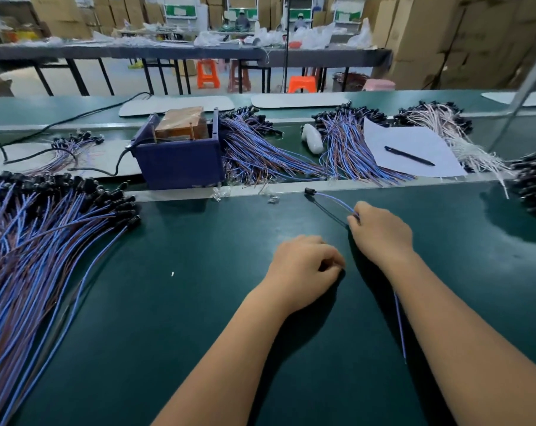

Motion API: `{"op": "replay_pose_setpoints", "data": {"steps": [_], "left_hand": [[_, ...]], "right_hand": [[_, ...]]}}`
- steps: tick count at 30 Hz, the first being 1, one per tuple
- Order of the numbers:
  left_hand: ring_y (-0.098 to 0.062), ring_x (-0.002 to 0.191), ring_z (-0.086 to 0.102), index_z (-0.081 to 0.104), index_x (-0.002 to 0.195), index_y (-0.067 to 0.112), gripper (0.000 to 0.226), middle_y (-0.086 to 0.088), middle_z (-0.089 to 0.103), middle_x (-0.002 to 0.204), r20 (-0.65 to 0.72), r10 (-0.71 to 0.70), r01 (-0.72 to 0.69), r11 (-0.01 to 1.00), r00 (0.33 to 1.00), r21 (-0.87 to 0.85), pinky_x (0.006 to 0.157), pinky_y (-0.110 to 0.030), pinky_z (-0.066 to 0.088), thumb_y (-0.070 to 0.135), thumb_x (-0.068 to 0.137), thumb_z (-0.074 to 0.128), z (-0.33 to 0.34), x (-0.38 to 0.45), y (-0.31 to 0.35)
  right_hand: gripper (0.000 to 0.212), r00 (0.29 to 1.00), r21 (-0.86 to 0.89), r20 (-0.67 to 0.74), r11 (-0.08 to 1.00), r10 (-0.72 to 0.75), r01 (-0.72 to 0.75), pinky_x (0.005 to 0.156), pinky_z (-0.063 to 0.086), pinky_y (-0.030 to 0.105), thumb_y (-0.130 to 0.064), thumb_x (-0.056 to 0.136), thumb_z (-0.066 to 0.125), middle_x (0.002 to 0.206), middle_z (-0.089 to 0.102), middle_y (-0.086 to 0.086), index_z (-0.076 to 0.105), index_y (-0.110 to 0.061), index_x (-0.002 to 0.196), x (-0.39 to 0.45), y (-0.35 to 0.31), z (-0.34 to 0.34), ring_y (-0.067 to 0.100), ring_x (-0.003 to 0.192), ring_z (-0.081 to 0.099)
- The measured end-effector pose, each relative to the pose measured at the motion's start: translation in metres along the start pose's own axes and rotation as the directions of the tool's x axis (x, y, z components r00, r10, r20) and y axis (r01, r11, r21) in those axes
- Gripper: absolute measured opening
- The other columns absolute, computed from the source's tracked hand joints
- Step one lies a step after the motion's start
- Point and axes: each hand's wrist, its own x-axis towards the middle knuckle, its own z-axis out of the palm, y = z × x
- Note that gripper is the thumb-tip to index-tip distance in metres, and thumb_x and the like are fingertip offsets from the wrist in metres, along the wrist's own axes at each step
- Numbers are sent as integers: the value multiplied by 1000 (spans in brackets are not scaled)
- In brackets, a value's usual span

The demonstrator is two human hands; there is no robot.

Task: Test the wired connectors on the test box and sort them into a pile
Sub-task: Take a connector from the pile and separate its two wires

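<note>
My right hand (380,232) pinches the blue-and-brown wire of one wired connector (331,199). Its black plug end (309,191) points toward the dark blue test box (180,161) at the back left. The wire's tail (400,327) runs back under my right forearm. My left hand (303,265) rests on the green mat with fingers curled; nothing shows in it. A large pile of wired connectors (45,235) with black plugs lies at the left.
More bundles of blue wires (260,152) lie behind the box and to its right. A white sheet with a black pen (409,155) sits at the back right. A black plug heap (534,186) is at the right edge. Small clear parts (219,193) lie by the box.
</note>
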Motion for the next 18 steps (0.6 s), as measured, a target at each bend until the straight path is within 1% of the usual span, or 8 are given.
{"op": "replay_pose_setpoints", "data": {"steps": [2, 4, 6, 8, 10, 12, 15, 18], "left_hand": [[-16, 100, 54, 76, 99, 28, 18, 4, 67, 100, -9, -44, 43, 997, 999, -63, 94, -34, 40, 22, 92, 60, 2, 1, -2], [-10, 97, 54, 76, 98, 27, 18, 7, 67, 99, -9, -80, 78, 988, 997, -134, 94, -32, 40, 20, 92, 59, 2, 1, -4], [-8, 95, 55, 75, 98, 26, 19, 9, 68, 98, 0, -119, 117, 977, 993, -180, 94, -32, 43, 19, 93, 58, 2, 2, -5], [-11, 96, 60, 73, 102, 23, 23, 7, 71, 99, -42, -191, 174, 950, 981, -260, 93, -34, 47, 15, 93, 54, 2, 4, -2], [-19, 98, 62, 71, 105, 19, 27, 0, 70, 101, -158, -296, 235, 918, 942, -319, 91, -35, 49, 9, 92, 49, -1, 7, 1], [-25, 101, 59, 69, 102, 16, 28, -4, 68, 105, -306, -387, 324, 916, 870, -236, 89, -38, 46, 8, 91, 44, -9, 7, -3], [-30, 101, 57, 68, 101, 14, 33, -7, 65, 107, -464, -453, 445, 886, 761, -135, 88, -45, 44, 15, 90, 37, -31, -3, -23], [-31, 110, 52, 69, 112, 17, 34, -7, 60, 119, -582, -507, 570, 817, 635, -90, 90, -41, 42, 10, 92, 43, -59, -16, -53]], "right_hand": [[20, 1000, -54, -7, 998, 16, -16, 59, 32, 32, -31, 101, 38, 88, 59, 7, 48, -16, 93, 3, 13, -2, 29, 76, 48], [23, 999, -125, 0, 991, 44, -44, 64, 36, 33, -36, 100, 41, 102, 61, 11, 51, -15, 103, 4, 20, -6, 31, 86, 52], [38, 997, -238, -14, 969, 73, -74, 80, 39, 38, -45, 96, 46, 118, 56, 15, 51, -14, 118, 3, 16, -9, 34, 106, 51], [50, 996, -231, -58, 969, 74, -86, 91, 37, 41, -49, 91, 51, 126, 51, 17, 49, -13, 126, 0, -4, -11, 35, 115, 46], [48, 996, -57, -76, 997, 38, -42, 95, 34, 41, -44, 90, 53, 129, 51, 16, 49, -15, 128, -5, -37, -9, 35, 118, 44], [40, 998, 204, -55, 979, -17, 28, 98, 34, 42, -30, 92, 52, 128, 51, 14, 50, -17, 130, -12, -76, -3, 34, 120, 44], [46, 998, 581, -14, 811, -68, 64, 93, 41, 39, 0, 86, 44, 119, 56, 11, 56, -18, 126, -29, -129, 4, 30, 109, 53], [53, 995, 702, 20, 710, -100, 57, 91, 44, 37, 8, 79, 40, 115, 57, 8, 59, -17, 121, -44, -166, 13, 27, 103, 56]]}}
